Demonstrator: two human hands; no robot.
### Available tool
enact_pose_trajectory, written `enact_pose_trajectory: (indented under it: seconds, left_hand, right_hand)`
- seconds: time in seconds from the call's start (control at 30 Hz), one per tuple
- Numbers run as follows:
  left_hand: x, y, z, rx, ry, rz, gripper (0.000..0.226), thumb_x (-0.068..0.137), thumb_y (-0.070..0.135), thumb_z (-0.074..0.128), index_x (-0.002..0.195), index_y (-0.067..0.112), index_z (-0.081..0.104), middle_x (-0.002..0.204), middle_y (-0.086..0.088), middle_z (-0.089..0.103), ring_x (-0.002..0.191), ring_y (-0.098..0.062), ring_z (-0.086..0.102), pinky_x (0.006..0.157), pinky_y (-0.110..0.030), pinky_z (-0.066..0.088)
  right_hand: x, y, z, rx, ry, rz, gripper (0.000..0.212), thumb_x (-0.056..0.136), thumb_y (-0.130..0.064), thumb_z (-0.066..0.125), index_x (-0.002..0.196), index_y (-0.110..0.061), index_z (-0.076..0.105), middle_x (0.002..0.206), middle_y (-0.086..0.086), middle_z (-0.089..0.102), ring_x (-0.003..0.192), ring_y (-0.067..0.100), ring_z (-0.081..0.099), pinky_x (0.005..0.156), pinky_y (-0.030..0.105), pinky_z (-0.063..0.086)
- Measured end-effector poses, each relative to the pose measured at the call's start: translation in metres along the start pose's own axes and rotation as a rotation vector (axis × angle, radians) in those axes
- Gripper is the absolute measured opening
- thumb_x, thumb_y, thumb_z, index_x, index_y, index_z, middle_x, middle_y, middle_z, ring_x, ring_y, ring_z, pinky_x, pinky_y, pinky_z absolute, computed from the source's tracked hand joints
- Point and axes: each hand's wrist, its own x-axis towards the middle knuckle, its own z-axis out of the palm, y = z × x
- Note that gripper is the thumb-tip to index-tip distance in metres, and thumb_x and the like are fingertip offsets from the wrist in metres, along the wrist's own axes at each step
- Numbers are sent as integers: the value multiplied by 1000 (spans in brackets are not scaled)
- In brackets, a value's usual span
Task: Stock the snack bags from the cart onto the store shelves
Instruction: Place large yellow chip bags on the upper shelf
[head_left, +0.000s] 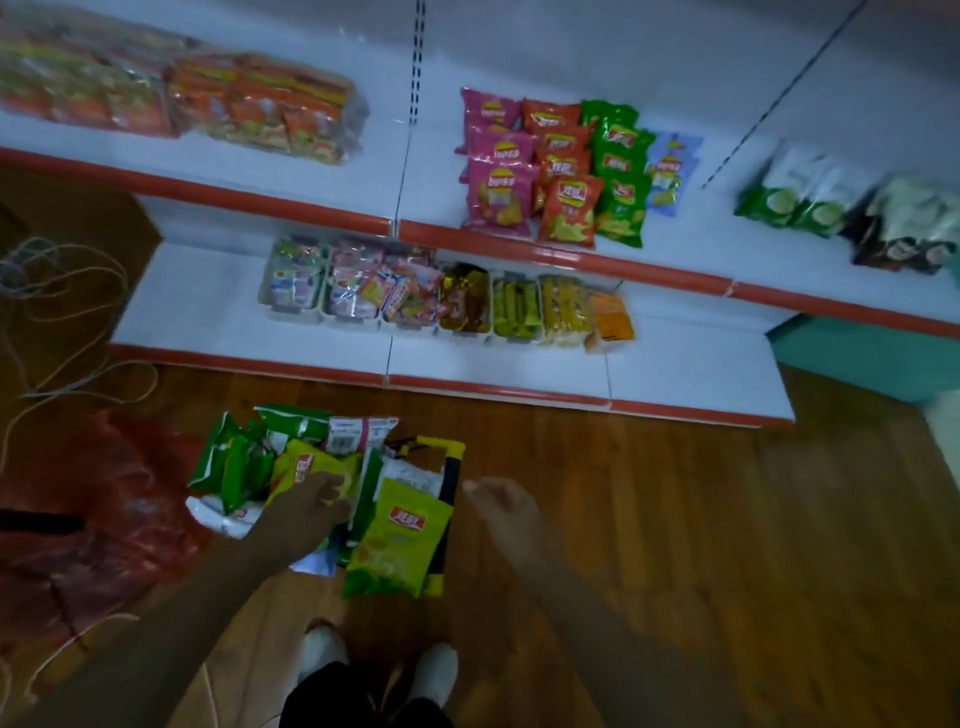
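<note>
A small yellow-and-black cart (451, 467) stands on the wood floor, heaped with snack bags. My left hand (306, 512) reaches into the heap and its fingers lie on a yellow bag (317, 470); whether it grips the bag is unclear. A yellow-green bag (397, 540) leans over the cart's near right side. My right hand (506, 512) hovers just right of the cart, fingers loosely curled, holding nothing. On the upper shelf (311, 208) stand rows of pink (496, 195), orange (569, 210), green (621, 205) and pale blue (667, 174) chip bags.
The lower shelf (208, 312) carries white bins of small sweets (410, 299). Big orange multipacks (260, 109) sit upper left, green-white bags (800, 200) and dark bags (904, 234) upper right. A red plastic bag (88, 519) and loose cables (57, 322) lie on the floor left. My shoes (379, 660) are below.
</note>
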Motion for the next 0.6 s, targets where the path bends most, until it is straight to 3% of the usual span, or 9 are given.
enact_pose_trajectory:
  seconds: [0.13, 0.3, 0.43, 0.53, 0.6]
  left_hand:
    - [-7, -6, 14, 98, 28, 28, 44, 92, 21, 58, 132, 6, 48, 130, -15, 57, 115, -31, 56, 88, -37, 45]
    - [-8, -36, 13, 245, 4, 23, 47, 92, 23, 59, 133, 5, 47, 137, -16, 49, 126, -30, 47, 97, -34, 37]
    - [22, -64, 1, 352, 121, 46, 56, 86, 22, 67, 134, 4, 47, 135, -21, 47, 122, -36, 46, 98, -41, 36]
    - [51, -74, -4, 315, 250, 56, 58, 83, 16, 68, 134, -1, 45, 131, -25, 47, 121, -40, 45, 99, -45, 37]
    - [73, -80, -5, 189, 377, -13, 60, 84, 18, 68, 134, -3, 43, 129, -26, 49, 121, -41, 45, 99, -48, 39]
  right_hand:
    - [6, 36, 3, 28, 52, 81, 24, 88, -34, 64, 99, -13, 63, 93, 0, 63, 94, 18, 62, 82, 31, 48]
    - [2, 84, 38, 45, 72, 221, 30, 86, -32, 68, 103, -8, 66, 98, 5, 64, 95, 19, 59, 84, 33, 46]
    - [14, 100, 73, 41, 156, 312, 39, 82, -33, 71, 110, -7, 62, 110, 10, 65, 104, 24, 60, 86, 32, 47]
    - [29, 111, 98, 28, 219, 327, 62, 81, -38, 72, 126, -2, 51, 126, 11, 56, 120, 29, 53, 103, 42, 41]
    - [42, 117, 114, 86, 248, 310, 86, 70, -57, 73, 127, 3, 51, 126, 13, 57, 115, 31, 56, 94, 38, 46]
